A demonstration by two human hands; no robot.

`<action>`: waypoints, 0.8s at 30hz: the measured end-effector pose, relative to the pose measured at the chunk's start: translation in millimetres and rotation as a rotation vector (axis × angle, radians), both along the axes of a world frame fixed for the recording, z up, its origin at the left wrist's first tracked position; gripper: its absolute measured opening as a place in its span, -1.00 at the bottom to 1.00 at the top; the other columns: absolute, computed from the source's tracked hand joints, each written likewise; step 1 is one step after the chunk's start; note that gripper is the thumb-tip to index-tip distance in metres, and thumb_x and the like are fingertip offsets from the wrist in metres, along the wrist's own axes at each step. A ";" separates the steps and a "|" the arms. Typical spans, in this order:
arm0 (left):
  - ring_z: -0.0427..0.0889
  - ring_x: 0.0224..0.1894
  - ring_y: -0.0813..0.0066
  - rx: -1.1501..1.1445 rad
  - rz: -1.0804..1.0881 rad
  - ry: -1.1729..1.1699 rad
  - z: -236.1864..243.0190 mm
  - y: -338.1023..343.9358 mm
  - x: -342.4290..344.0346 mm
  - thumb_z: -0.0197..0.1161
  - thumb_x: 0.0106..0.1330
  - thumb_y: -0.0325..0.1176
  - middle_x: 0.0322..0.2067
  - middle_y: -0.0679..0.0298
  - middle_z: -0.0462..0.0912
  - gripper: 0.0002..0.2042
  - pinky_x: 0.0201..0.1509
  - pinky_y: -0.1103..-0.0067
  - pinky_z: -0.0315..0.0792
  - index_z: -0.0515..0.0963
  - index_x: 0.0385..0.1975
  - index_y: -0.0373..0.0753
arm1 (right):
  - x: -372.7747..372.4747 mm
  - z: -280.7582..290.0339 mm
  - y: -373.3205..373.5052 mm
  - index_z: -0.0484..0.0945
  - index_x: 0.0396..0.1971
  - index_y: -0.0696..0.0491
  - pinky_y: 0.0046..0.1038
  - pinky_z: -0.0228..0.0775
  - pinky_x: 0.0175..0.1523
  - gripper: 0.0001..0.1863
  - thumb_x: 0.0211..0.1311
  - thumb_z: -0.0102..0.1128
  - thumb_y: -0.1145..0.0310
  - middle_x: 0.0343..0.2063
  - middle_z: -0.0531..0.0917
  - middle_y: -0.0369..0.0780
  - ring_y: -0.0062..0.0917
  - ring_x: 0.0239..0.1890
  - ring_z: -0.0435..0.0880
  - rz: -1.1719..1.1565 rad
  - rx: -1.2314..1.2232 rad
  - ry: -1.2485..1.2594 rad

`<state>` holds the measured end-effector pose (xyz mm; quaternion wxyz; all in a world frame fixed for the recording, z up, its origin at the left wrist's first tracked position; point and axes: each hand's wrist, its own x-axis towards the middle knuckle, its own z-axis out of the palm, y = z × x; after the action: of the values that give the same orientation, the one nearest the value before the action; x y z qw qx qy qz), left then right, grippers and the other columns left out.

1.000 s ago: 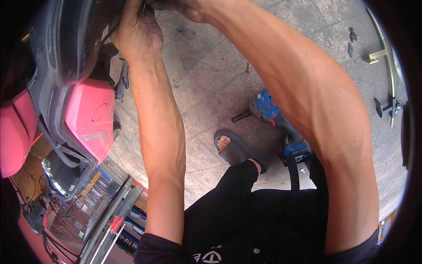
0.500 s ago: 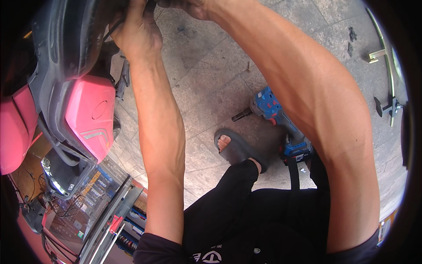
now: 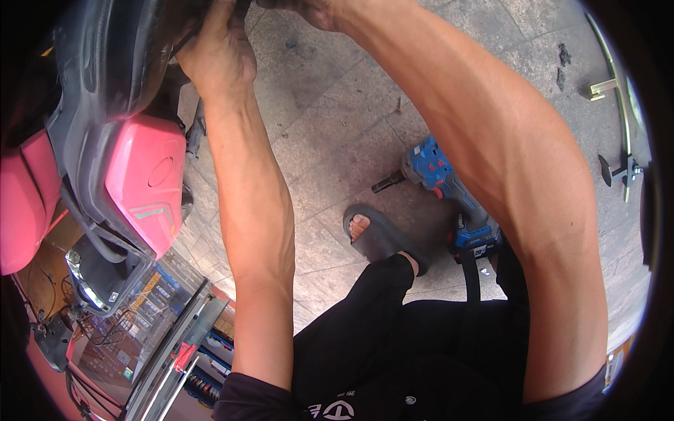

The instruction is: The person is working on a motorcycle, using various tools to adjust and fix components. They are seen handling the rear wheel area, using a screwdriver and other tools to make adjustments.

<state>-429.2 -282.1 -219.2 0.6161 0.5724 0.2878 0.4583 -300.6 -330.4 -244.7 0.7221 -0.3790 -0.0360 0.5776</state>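
At the top of the head view my left hand (image 3: 219, 56) is raised against the dark underside of a black vehicle part (image 3: 112, 63), with curled fingers by a thin black strip or cable; what they grip is unclear. My right hand (image 3: 305, 10) is beside it at the top edge, closed, its fingertips dark and partly out of frame, on something I cannot make out. Below the black part, left of my left forearm, are pink body panels (image 3: 142, 182) of the vehicle.
A blue cordless impact tool with a black socket (image 3: 428, 168) lies under my right forearm, beside my sandalled foot (image 3: 375, 235). A long metal bar with brackets (image 3: 623, 119) is on the paved floor (image 3: 302, 126) at right. A clear glass case (image 3: 147, 316) stands lower left.
My hands have shifted very slightly, my right hand a little rightward along the top edge. Otherwise the scene looks the same.
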 end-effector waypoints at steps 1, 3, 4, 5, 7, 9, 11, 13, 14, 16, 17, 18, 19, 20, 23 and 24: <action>0.71 0.03 0.32 -0.014 -0.008 -0.002 0.8 0.5 -0.3 0.20 0.33 -0.72 0.09 0.17 0.64 -0.57 0.10 0.43 0.68 0.51 0.20 -0.29 | -0.8 -0.2 0.5 0.67 -0.39 0.16 -0.51 0.44 -0.47 -0.89 0.26 0.24 0.43 -0.50 0.66 -0.25 -0.57 -0.55 0.58 -0.012 0.012 -0.008; 0.72 0.02 0.31 -0.039 -0.017 0.009 2.7 0.5 -1.6 0.19 0.34 -0.71 0.08 0.16 0.65 -0.58 0.08 0.43 0.71 0.51 0.20 -0.30 | -2.1 0.3 -0.5 0.69 -0.36 0.16 -0.50 0.48 -0.44 -0.88 0.24 0.23 0.45 -0.48 0.68 -0.24 -0.55 -0.53 0.61 -0.023 0.030 -0.037; 0.73 0.00 0.31 -0.051 -0.019 0.023 3.8 0.3 -2.2 0.19 0.34 -0.71 0.07 0.15 0.65 -0.58 0.06 0.43 0.72 0.51 0.20 -0.30 | -1.2 0.9 -2.1 0.70 -0.34 0.17 -0.49 0.50 -0.43 -0.88 0.24 0.23 0.46 -0.48 0.68 -0.24 -0.55 -0.52 0.63 -0.022 0.035 -0.059; 0.73 -0.01 0.31 -0.063 -0.022 0.035 4.5 0.3 -2.3 0.19 0.35 -0.70 0.07 0.14 0.65 -0.59 0.04 0.44 0.73 0.51 0.20 -0.30 | 0.2 2.0 -4.3 0.71 -0.32 0.17 -0.48 0.52 -0.41 -0.87 0.23 0.23 0.46 -0.47 0.69 -0.24 -0.54 -0.50 0.64 -0.022 0.041 -0.081; 0.74 -0.03 0.30 -0.070 -0.014 0.047 5.8 0.4 -1.7 0.18 0.35 -0.70 0.06 0.13 0.66 -0.59 0.01 0.43 0.75 0.50 0.20 -0.31 | 1.4 5.0 -10.2 0.71 -0.31 0.17 -0.47 0.54 -0.39 -0.86 0.23 0.22 0.47 -0.49 0.69 -0.23 -0.53 -0.48 0.65 -0.024 0.036 -0.118; 0.74 -0.03 0.29 -0.069 -0.002 0.043 6.5 0.2 0.0 0.18 0.35 -0.71 0.05 0.13 0.66 -0.59 0.00 0.43 0.76 0.50 0.19 -0.31 | 3.6 6.7 -14.5 0.72 -0.29 0.18 -0.46 0.53 -0.39 -0.85 0.22 0.22 0.47 -0.50 0.69 -0.23 -0.52 -0.48 0.66 -0.010 -0.009 -0.212; 0.74 -0.03 0.28 -0.063 0.013 0.023 5.1 -1.2 3.1 0.18 0.34 -0.72 0.05 0.13 0.66 -0.58 0.00 0.43 0.76 0.50 0.19 -0.31 | 6.3 4.5 -15.4 0.72 -0.28 0.18 -0.45 0.51 -0.40 -0.83 0.22 0.22 0.46 -0.50 0.69 -0.22 -0.51 -0.49 0.65 0.020 -0.098 -0.366; 0.74 -0.03 0.27 -0.048 0.055 0.003 2.9 -3.8 5.5 0.19 0.31 -0.73 0.04 0.13 0.66 -0.56 0.01 0.42 0.76 0.50 0.19 -0.30 | 4.2 1.8 -5.2 0.72 -0.31 0.18 -0.43 0.49 -0.42 -0.84 0.22 0.22 0.45 -0.52 0.69 -0.21 -0.50 -0.52 0.65 0.024 -0.043 -0.254; 0.74 -0.03 0.26 -0.040 0.075 -0.006 2.2 -4.9 6.3 0.19 0.30 -0.74 0.04 0.13 0.66 -0.56 0.01 0.42 0.76 0.50 0.19 -0.30 | 2.6 -0.5 0.6 0.72 -0.32 0.18 -0.42 0.48 -0.43 -0.84 0.21 0.23 0.44 -0.53 0.69 -0.21 -0.49 -0.53 0.65 0.026 -0.015 -0.197; 0.74 -0.02 0.26 -0.035 0.090 -0.027 1.6 -4.8 7.6 0.20 0.28 -0.75 0.04 0.13 0.66 -0.54 0.02 0.42 0.75 0.51 0.18 -0.29 | 0.4 -6.3 8.0 0.71 -0.36 0.19 -0.41 0.45 -0.46 -0.85 0.21 0.23 0.44 -0.54 0.69 -0.20 -0.49 -0.56 0.63 0.031 0.069 -0.168; 0.74 -0.02 0.26 -0.033 0.097 -0.039 1.2 -4.3 8.2 0.20 0.26 -0.76 0.04 0.14 0.67 -0.54 0.03 0.42 0.75 0.51 0.18 -0.29 | 0.6 -8.3 9.7 0.70 -0.38 0.19 -0.40 0.44 -0.47 -0.86 0.20 0.24 0.43 -0.55 0.68 -0.20 -0.49 -0.57 0.62 0.033 0.111 -0.154; 0.73 -0.02 0.26 -0.043 0.103 -0.039 0.9 -3.5 8.4 0.20 0.26 -0.76 0.04 0.13 0.67 -0.54 0.03 0.42 0.75 0.52 0.17 -0.29 | 1.6 -9.1 9.6 0.70 -0.39 0.19 -0.41 0.43 -0.48 -0.86 0.21 0.25 0.42 -0.56 0.67 -0.20 -0.49 -0.58 0.61 0.039 0.062 -0.223; 0.73 -0.02 0.26 -0.054 0.109 -0.038 0.6 -3.0 8.1 0.20 0.25 -0.76 0.04 0.13 0.67 -0.54 0.04 0.41 0.74 0.52 0.17 -0.29 | 2.8 -8.8 8.0 0.69 -0.41 0.18 -0.41 0.42 -0.48 -0.85 0.21 0.26 0.41 -0.57 0.66 -0.21 -0.49 -0.59 0.60 0.044 0.013 -0.291; 0.73 -0.02 0.26 -0.064 0.115 -0.037 0.4 -2.2 7.8 0.20 0.25 -0.77 0.04 0.13 0.67 -0.54 0.04 0.41 0.74 0.52 0.16 -0.29 | 4.3 -7.0 5.6 0.69 -0.42 0.18 -0.42 0.41 -0.49 -0.85 0.21 0.27 0.40 -0.58 0.65 -0.21 -0.50 -0.60 0.59 0.051 -0.037 -0.359; 0.74 -0.02 0.27 -0.076 0.120 -0.052 -0.4 -0.9 7.6 0.19 0.25 -0.77 0.05 0.12 0.67 -0.55 0.04 0.42 0.74 0.53 0.16 -0.29 | 8.4 3.2 -0.3 0.69 -0.42 0.16 -0.46 0.41 -0.49 -0.81 0.24 0.31 0.32 -0.57 0.65 -0.24 -0.51 -0.58 0.59 0.082 -0.052 -0.206; 0.74 -0.03 0.27 -0.094 0.127 -0.044 0.5 -0.3 7.2 0.20 0.25 -0.77 0.03 0.12 0.67 -0.55 0.04 0.41 0.74 0.53 0.14 -0.30 | 9.3 4.4 -2.4 0.69 -0.42 0.15 -0.46 0.42 -0.48 -0.79 0.25 0.30 0.30 -0.56 0.65 -0.24 -0.51 -0.56 0.60 0.087 -0.049 -0.247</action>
<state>-422.0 -282.4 -218.7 0.6181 0.5131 0.3314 0.4948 -291.3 -332.8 -240.3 0.6770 -0.4629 -0.1270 0.5579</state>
